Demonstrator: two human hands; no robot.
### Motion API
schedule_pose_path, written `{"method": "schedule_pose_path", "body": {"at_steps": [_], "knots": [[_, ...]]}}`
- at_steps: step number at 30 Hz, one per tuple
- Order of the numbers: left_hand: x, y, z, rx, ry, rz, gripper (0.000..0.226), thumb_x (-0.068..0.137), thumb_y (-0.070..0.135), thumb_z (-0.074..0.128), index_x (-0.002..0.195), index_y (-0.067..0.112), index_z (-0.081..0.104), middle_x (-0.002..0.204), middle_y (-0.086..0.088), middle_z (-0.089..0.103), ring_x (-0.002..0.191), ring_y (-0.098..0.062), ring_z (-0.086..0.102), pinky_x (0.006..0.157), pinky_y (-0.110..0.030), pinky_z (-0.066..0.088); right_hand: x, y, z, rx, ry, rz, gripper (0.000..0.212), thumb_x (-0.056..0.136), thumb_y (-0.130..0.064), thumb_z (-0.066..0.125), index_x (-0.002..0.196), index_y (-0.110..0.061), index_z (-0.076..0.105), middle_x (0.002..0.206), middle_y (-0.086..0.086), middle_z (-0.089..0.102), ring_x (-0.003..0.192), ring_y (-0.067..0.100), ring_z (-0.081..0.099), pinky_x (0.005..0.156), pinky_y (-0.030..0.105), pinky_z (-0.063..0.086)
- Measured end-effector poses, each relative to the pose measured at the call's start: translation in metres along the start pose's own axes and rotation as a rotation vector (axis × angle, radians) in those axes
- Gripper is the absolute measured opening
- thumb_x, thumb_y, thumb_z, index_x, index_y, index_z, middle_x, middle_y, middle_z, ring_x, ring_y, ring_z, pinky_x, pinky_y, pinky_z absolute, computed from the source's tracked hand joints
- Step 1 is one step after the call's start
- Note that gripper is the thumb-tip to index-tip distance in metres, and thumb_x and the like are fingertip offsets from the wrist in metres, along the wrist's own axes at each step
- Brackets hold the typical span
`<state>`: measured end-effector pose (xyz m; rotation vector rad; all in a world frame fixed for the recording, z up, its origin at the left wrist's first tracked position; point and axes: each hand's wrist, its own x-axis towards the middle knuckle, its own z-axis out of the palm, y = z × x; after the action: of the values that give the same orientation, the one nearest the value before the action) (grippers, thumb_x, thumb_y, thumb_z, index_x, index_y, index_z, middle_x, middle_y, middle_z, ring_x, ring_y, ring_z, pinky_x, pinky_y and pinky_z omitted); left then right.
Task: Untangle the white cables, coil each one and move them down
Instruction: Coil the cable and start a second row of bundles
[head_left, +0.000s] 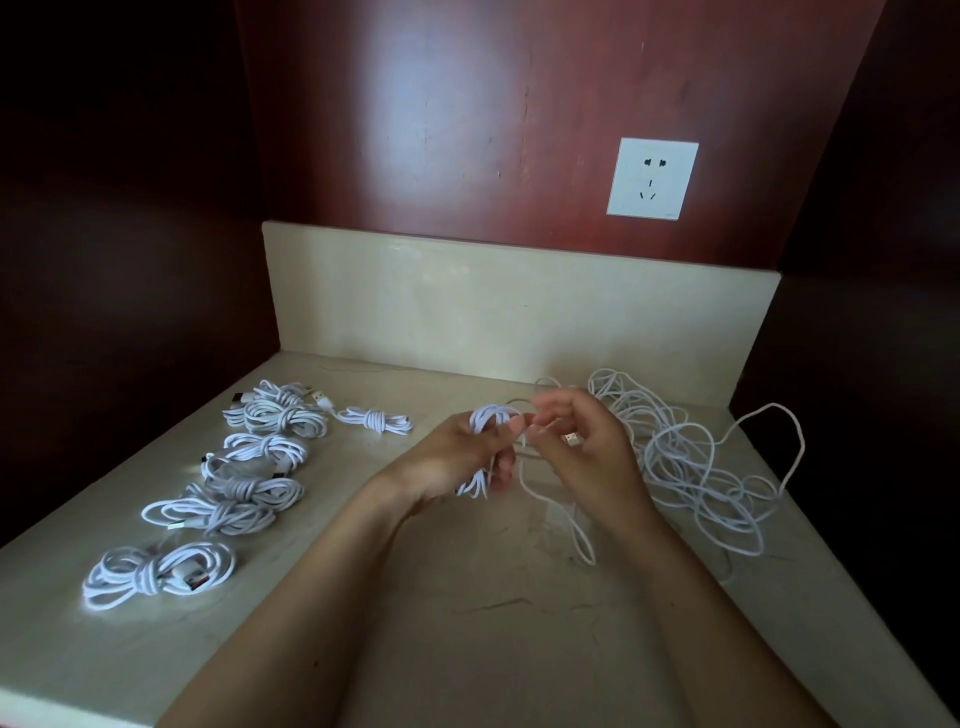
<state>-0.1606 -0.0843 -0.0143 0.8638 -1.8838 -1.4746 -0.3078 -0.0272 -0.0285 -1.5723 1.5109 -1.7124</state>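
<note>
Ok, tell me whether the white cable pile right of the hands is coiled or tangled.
Tangled. The thin white cable pile sprawls in loose, crossing loops over the beige stone counter, unlike the wrapped bundles at left.

On the counter (493, 623), a row of coiled bundles (254, 478) runs down the left side, the nearest bundle (156, 571) closest to the front edge. One lone bundle (375, 420) lies just right of the row's far end. Centre stage, the left hand (457, 457) grips a half-made coil (488, 418). Beside it, the right hand (587, 441) pinches the loose strand (576, 530), which drops to the counter. The tangled pile (691, 467) sprawls to the right. Behind everything runs the upstand (493, 306), with a wall socket (652, 178) above it.
</note>
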Motion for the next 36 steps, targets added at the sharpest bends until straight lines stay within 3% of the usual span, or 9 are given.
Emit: {"method": "schedule_pose_path", "body": {"at_steps": [3, 6, 10, 15, 20, 23, 27, 30, 36], "knots": [[-0.002, -0.001, 0.003, 0.02, -0.091, 0.029, 0.025, 0.096, 0.023, 0.06, 0.072, 0.018, 0.053, 0.052, 0.006, 0.046, 0.046, -0.009, 0.044, 0.048, -0.021, 0.042, 0.0, -0.005, 0.001, 0.033, -0.122, 0.061, 0.019, 0.08, -0.013, 0.064, 0.095, -0.022, 0.072, 0.092, -0.009, 0.07, 0.084, 0.004, 0.062, 0.07, 0.018, 0.048], [-0.002, -0.002, 0.003, 0.122, -0.154, 0.066, 0.018, 0.092, 0.004, 0.06, 0.081, 0.018, 0.055, 0.052, 0.013, 0.048, 0.047, -0.004, 0.045, 0.048, -0.021, 0.04, -0.003, -0.007, 0.001, 0.052, -0.215, 0.075, 0.023, 0.083, -0.006, 0.06, 0.09, -0.022, 0.074, 0.092, -0.004, 0.073, 0.088, 0.007, 0.066, 0.076, 0.023, 0.051], [-0.003, -0.002, 0.005, 0.274, -0.205, 0.109, 0.03, 0.081, -0.006, 0.058, 0.084, 0.023, 0.056, 0.059, 0.018, 0.053, 0.054, 0.001, 0.049, 0.055, -0.021, 0.041, -0.003, -0.007, 0.002, -0.126, -0.221, 0.064, 0.006, 0.082, -0.009, 0.066, 0.08, -0.013, 0.069, 0.069, -0.004, 0.062, 0.066, 0.004, 0.055, 0.064, 0.026, 0.044], [-0.007, 0.001, 0.008, 0.347, -0.256, 0.181, 0.043, 0.074, -0.015, 0.058, 0.101, 0.019, 0.058, 0.076, 0.025, 0.064, 0.069, 0.012, 0.056, 0.061, -0.007, 0.041, -0.006, -0.018, 0.001, -0.066, -0.347, 0.264, 0.035, 0.083, -0.006, 0.063, 0.052, -0.02, 0.061, 0.04, -0.013, 0.043, 0.039, 0.002, 0.038, 0.046, 0.019, 0.028], [0.003, -0.005, 0.011, 0.475, -0.052, 0.181, 0.027, 0.077, -0.003, 0.058, 0.093, 0.018, 0.063, 0.073, 0.013, 0.059, 0.065, 0.0, 0.055, 0.06, -0.021, 0.041, -0.003, -0.02, 0.0, 0.221, -0.28, 0.391, 0.011, 0.075, -0.009, 0.068, 0.075, 0.001, 0.062, 0.058, 0.002, 0.03, 0.043, 0.009, 0.022, 0.041, 0.019, 0.017], [0.002, -0.006, 0.016, 0.74, 0.036, 0.193, 0.009, 0.089, 0.015, 0.058, 0.084, 0.02, 0.063, 0.078, 0.003, 0.065, 0.08, -0.022, 0.063, 0.066, -0.029, 0.042, -0.001, -0.015, -0.002, 0.279, -0.274, 0.413, 0.042, 0.062, -0.031, 0.076, 0.084, 0.002, 0.062, 0.058, 0.003, 0.031, 0.042, 0.008, 0.023, 0.04, 0.019, 0.018], [0.003, -0.011, 0.017, 0.94, 0.127, 0.195, 0.033, 0.095, 0.04, 0.054, 0.116, 0.019, 0.067, 0.108, -0.009, 0.07, 0.101, -0.028, 0.064, 0.075, -0.032, 0.046, -0.003, -0.01, 0.0, -0.224, -0.092, 0.168, 0.056, 0.077, -0.051, 0.076, 0.057, -0.004, 0.052, 0.049, -0.002, 0.04, 0.046, 0.009, 0.037, 0.05, 0.027, 0.03], [0.002, -0.009, 0.022, 0.848, 0.23, 0.283, 0.025, 0.093, 0.037, 0.058, 0.092, 0.016, 0.07, 0.091, -0.011, 0.071, 0.086, -0.032, 0.064, 0.063, -0.03, 0.039, -0.001, -0.007, -0.001, -0.387, 0.07, 0.057, 0.061, 0.081, -0.058, 0.064, 0.048, -0.012, 0.045, 0.044, -0.003, 0.036, 0.047, 0.013, 0.036, 0.054, 0.034, 0.031], [-0.003, -0.002, 0.029, 0.742, 0.299, 0.399, 0.03, 0.088, 0.034, 0.065, 0.065, 0.022, 0.05, 0.063, -0.003, 0.057, 0.067, -0.029, 0.056, 0.054, -0.031, 0.033, 0.004, -0.007, -0.002, -0.242, 0.172, 0.057, 0.056, 0.09, -0.03, 0.066, 0.045, -0.019, 0.034, 0.044, -0.006, 0.032, 0.047, 0.01, 0.032, 0.053, 0.032, 0.03]]}}
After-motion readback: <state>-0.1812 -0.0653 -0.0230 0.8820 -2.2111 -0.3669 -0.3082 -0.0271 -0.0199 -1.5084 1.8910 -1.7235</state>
